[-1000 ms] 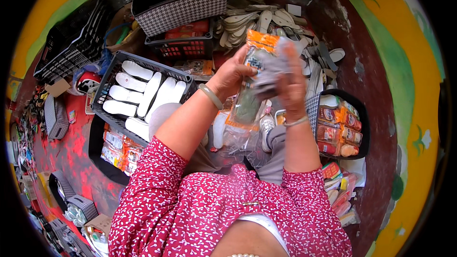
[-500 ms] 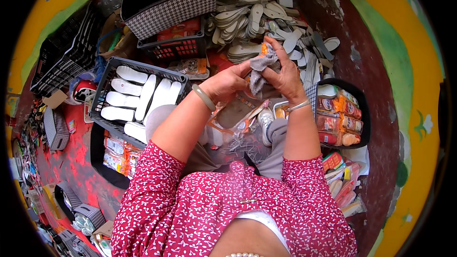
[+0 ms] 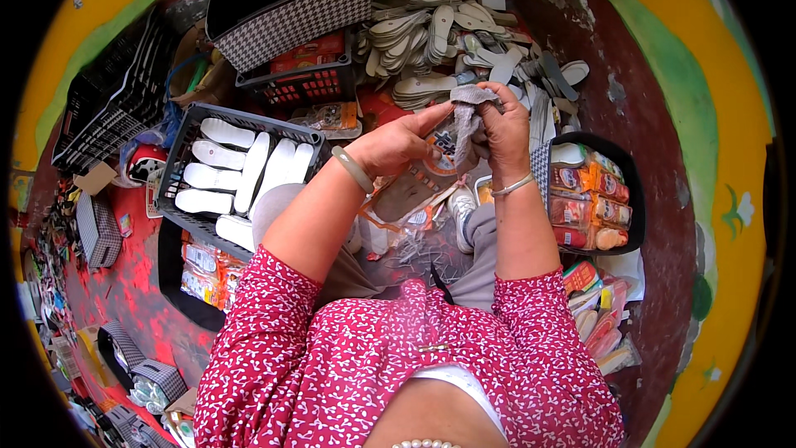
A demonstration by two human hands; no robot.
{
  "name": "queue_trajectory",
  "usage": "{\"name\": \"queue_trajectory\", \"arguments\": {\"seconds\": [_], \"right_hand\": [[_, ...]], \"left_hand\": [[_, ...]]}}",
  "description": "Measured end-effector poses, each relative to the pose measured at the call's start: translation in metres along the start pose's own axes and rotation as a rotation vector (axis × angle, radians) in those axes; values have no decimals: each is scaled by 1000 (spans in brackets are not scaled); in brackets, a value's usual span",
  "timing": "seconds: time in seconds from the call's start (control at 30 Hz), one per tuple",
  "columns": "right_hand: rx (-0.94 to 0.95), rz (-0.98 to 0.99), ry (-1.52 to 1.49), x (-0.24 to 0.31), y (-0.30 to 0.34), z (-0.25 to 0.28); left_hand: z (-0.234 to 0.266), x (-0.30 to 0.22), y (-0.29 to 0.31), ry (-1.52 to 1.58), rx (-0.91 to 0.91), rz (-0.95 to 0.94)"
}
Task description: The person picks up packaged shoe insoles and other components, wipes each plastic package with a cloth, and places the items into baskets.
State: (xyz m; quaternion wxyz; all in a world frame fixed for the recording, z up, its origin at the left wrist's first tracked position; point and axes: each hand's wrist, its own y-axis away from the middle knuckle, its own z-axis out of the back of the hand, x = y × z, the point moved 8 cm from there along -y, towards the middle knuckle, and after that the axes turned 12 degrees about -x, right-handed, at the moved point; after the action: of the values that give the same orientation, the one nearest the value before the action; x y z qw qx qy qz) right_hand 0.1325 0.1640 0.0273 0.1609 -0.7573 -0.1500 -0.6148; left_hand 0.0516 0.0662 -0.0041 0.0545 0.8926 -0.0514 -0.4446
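Note:
A crumpled grey cloth (image 3: pixel 467 116) hangs from the closed fingers of my right hand (image 3: pixel 507 131), in front of my knees. My left hand (image 3: pixel 400 146) is just left of it, with its index finger reaching up to the cloth's edge. Between that hand's thumb and index finger shows a clear plastic packet (image 3: pixel 443 151) with orange and dark print; its lower part blends into the plastic beneath. Below my hands lies a clear bag with a flat greyish insole (image 3: pixel 408 197) inside.
At left stands a dark plastic crate (image 3: pixel 176 168) of white insoles (image 3: pixel 217 176). Heaped insoles (image 3: pixel 406 37) lie beyond my hands. A black-rimmed box (image 3: pixel 637 199) at right holds orange-and-red packets (image 3: pixel 590 214). A houndstooth box (image 3: pixel 290 21) sits on another crate (image 3: pixel 300 83).
My right hand has come slightly down, and the cloth now hangs longer and looser from it. The printed packet shows more beside my left thumb.

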Motion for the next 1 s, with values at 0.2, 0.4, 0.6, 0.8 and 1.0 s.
{"name": "queue_trajectory", "arguments": {"seconds": [0.2,0.4,0.6,0.8,1.0], "right_hand": [[-175,-8,-12,-6,-13,15],[-365,-16,-283,-22,-66,109],[142,-173,-747,32,-35,53],[228,-371,-866,-16,-16,9],[318,-391,-622,-18,-7,-2]], "left_hand": [[-13,-4,3,11,42,-30],[-5,-30,14,132,-5,-143],[4,-44,11,236,-77,-226],[2,-42,12,189,-38,-238],[6,-33,8,78,-22,-165]]}}
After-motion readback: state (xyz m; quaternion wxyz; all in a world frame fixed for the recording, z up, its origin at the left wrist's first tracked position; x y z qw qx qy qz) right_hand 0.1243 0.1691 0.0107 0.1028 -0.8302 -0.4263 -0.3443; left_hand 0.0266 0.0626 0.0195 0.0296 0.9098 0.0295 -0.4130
